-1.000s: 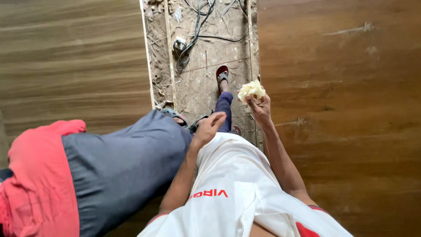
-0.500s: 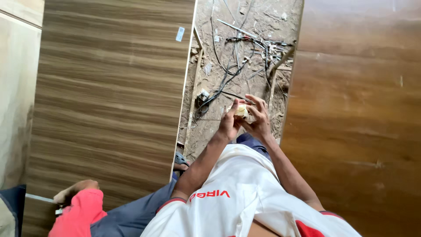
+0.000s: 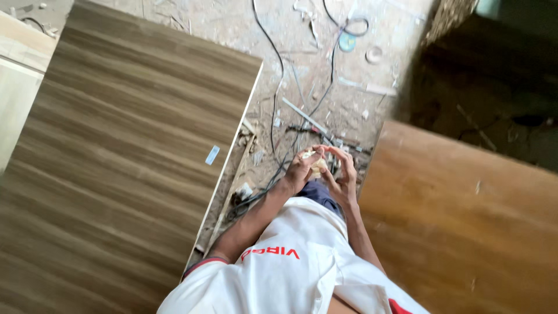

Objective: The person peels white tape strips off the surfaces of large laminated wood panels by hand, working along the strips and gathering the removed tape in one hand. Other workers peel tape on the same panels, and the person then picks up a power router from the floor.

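My left hand (image 3: 301,168) and my right hand (image 3: 343,174) meet in front of my chest, both closed around a small pale crumpled wad (image 3: 317,164) that looks like cloth or paper. Most of the wad is hidden by my fingers. I wear a white shirt (image 3: 290,273) with red trim. Below my hands lies a dusty concrete floor strip (image 3: 325,75) strewn with black cables (image 3: 273,87).
A large grey-brown wood-grain laminate board (image 3: 116,163) lies on the left with a small label (image 3: 212,154) near its edge. A plain brown plywood sheet (image 3: 465,221) lies on the right. Scraps, a round tape roll (image 3: 347,42) and debris litter the floor. A dark shadowed area fills the upper right.
One second ago the right hand alone held the wad up; now both hands grip it together. The view has swung, and the person in grey and pink at the left is out of sight.
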`<action>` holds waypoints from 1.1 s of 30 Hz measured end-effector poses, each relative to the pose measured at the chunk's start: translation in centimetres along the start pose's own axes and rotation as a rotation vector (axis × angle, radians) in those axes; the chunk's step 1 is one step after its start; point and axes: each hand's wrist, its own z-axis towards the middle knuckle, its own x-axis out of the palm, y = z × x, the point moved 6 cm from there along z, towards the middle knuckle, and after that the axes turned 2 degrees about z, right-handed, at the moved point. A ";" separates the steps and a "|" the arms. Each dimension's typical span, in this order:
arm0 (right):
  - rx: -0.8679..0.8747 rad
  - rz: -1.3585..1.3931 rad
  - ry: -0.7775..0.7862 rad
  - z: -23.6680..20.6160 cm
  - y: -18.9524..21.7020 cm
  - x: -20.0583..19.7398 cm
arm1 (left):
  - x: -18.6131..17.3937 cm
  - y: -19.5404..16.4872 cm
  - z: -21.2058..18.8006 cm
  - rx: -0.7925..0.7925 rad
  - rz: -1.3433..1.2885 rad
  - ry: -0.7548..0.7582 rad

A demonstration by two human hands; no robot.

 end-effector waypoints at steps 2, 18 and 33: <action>-0.074 -0.042 0.071 6.5 -0.9 -1.9 | 2.4 -3.6 4.7 0.069 0.045 0.055; -0.431 -0.405 0.204 51.6 -12.5 1.4 | 6.6 -28.0 46.0 0.222 -0.167 0.201; -0.104 0.903 -0.318 92.9 -38.8 -3.8 | 14.6 -56.5 81.5 0.678 0.937 0.039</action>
